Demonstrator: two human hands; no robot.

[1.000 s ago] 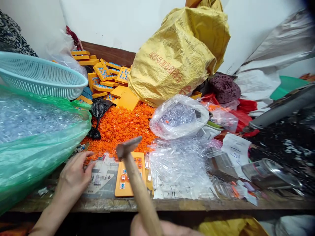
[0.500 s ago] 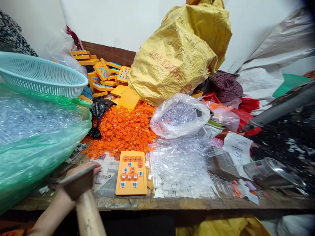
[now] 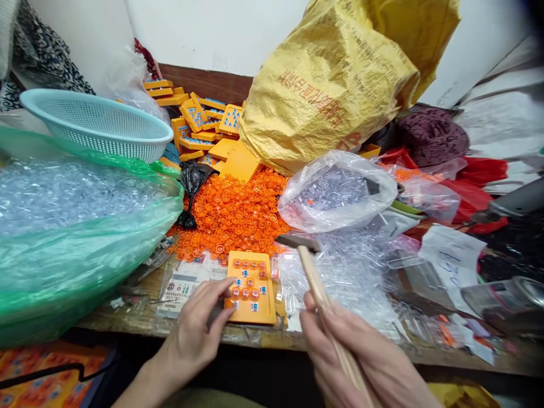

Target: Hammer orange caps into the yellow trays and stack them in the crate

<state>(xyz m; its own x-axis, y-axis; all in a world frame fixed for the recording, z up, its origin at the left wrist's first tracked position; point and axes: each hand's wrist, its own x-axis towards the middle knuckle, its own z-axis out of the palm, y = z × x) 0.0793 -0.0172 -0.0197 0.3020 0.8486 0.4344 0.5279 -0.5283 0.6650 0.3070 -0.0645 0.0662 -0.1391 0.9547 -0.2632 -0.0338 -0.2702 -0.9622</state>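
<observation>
My left hand (image 3: pixel 199 320) is at the left edge of a small orange-yellow board (image 3: pixel 250 314), its fingers and thumb curled around a small orange ring (image 3: pixel 232 304) at the lower left corner. The ring sits over a spot on the board, and the fingertips partly hide it. Several orange rings and small blue-and-white square pieces stand on the board. My right hand (image 3: pixel 335 334) is wrapped round the wooden handle of a hammer (image 3: pixel 314 272). Its dark metal head is raised over the bench, right of the board and above clear plastic strips (image 3: pixel 348 272).
Behind the board lies a heap of orange rings (image 3: pixel 242 209). A green bag (image 3: pixel 85 255) of clear pieces is at left, below a blue basket (image 3: pixel 97 124). Stacked boards (image 3: pixel 195 122), a yellow sack (image 3: pixel 323 96), a white bag (image 3: pixel 340 198) and a can (image 3: pixel 501 297) stand around.
The hammer has swung from the left, in front of the left hand, to right of the board. My left hand has moved right to the board, where an orange ring now covers the lower left square.
</observation>
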